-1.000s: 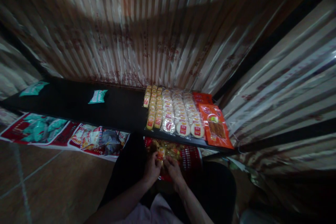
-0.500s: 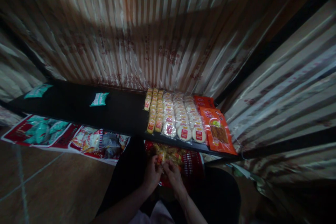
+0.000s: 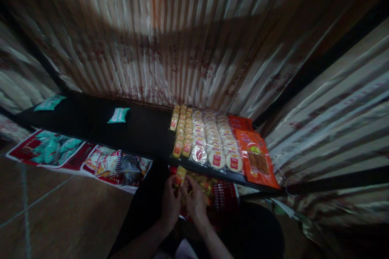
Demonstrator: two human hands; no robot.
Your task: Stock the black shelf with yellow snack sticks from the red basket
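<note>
Between my two hands, in front of the shelf edge, is a small yellow snack packet (image 3: 180, 175) with an orange-red label. My left hand (image 3: 170, 199) grips its left side. My right hand (image 3: 193, 199) has its fingers closed on the packet's lower right side. Just beyond and below them sits a red bag (image 3: 226, 196) holding several more yellow packets. On the black shelf (image 3: 146, 133) above, yellow snack packets (image 3: 178, 145) lie in overlapping columns, beside columns of round white crackers (image 3: 216, 158) in clear wrappers.
Orange snack bags (image 3: 257, 158) lie at the shelf's right end. Two teal packets, one a middle packet (image 3: 119, 115), rest further left. Below the shelf are a bag of teal packets (image 3: 51, 149) and a bag of white and dark packets (image 3: 105, 162). Striped sheeting (image 3: 170, 48) hangs behind.
Both hands have risen slightly from the red bag, bringing the yellow snack packet up nearer the shelf edge. The view has shifted slightly; the shelf goods look unchanged.
</note>
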